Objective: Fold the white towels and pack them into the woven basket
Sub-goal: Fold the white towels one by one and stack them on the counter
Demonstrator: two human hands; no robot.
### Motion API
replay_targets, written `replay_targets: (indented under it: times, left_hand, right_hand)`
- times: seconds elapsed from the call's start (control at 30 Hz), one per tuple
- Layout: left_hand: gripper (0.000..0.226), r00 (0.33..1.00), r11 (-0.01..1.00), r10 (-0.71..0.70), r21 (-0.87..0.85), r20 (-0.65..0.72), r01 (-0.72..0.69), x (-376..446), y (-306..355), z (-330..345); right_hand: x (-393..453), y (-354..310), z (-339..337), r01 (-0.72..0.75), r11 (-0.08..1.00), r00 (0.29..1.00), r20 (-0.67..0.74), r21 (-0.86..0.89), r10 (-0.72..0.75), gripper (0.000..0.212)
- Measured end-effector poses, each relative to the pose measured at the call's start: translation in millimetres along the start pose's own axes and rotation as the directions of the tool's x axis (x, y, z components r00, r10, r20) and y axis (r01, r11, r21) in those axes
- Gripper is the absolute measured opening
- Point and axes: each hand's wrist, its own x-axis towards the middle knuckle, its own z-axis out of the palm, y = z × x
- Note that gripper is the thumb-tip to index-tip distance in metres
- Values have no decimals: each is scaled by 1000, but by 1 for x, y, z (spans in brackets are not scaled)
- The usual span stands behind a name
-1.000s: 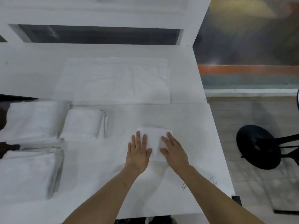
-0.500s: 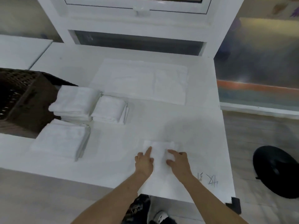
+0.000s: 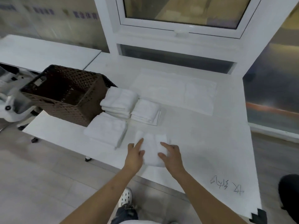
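In the head view, the small folded towel sits just below the middle of the frame, near the front edge of the tabletop, and both hands are on it. A second ago the two palms lay flat on top of it, pressing the fold down; now the fingers have curled in at its sides, and the towel looks bunched and slightly raised between them. The left hand pinches the left edge with the forefinger stretched along the cloth, so its grip is narrow and holding towel; the right hand curls over the right edge, also holding towel. The view has also swung, so the woven basket now shows at centre left, with nothing visible inside it. Three stacks of folded towels lie just right of the basket, and one unfolded towel lies spread in the upper middle. I judge the folding of this piece finished and the lift toward the stacks or basket about to begin.
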Motion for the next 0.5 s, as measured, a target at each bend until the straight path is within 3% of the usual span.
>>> replay_targets:
  times: [0.3,0.5]
  left_hand:
    - [53,995,998,54,-36,-89,-57,60,-94,-147]
    - [47,986,987,143,91,-84,-135,116,-135,-207]
  right_hand:
    - [46,-105,139,38,998,999,-1,58,-38,47]
    - [80,-152,202,45,998,998,-34,35,-44,46]
